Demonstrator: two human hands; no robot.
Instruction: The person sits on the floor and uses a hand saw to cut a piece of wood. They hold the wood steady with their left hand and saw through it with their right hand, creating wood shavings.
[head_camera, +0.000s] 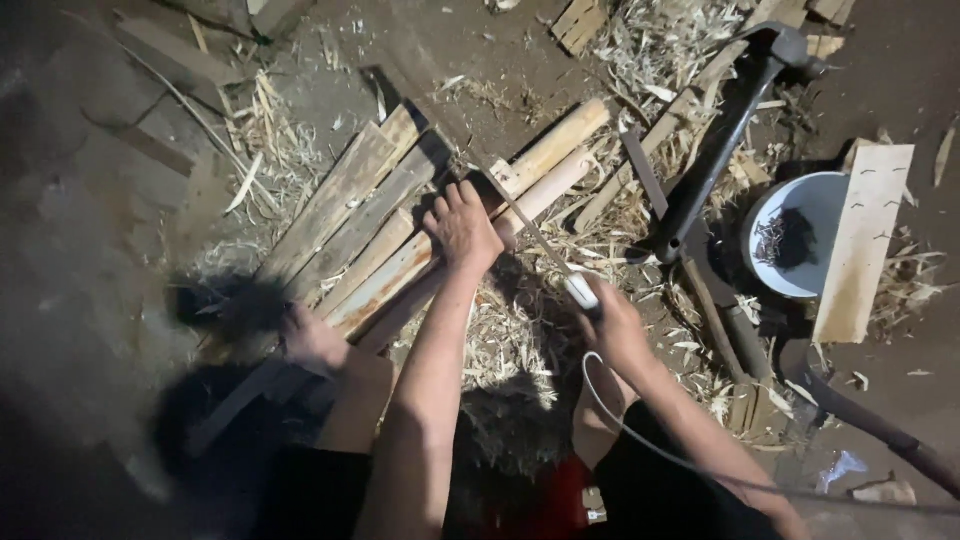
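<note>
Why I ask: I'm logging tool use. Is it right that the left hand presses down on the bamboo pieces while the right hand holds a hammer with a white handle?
Not quite. The head view shows the right hand holding a white-handled saw, not a hammer. The left hand does press on the bamboo pieces.

The left hand (462, 228) rests on the bamboo pieces (535, 170), which lie across a stack of slats (355, 225) on the floor (80, 250). Just right of it, the right hand (612, 325) holds a saw (545, 250) against the bamboo. Farther right sits a bowl (800, 235), a board (865, 240) leaning across its rim.
</note>
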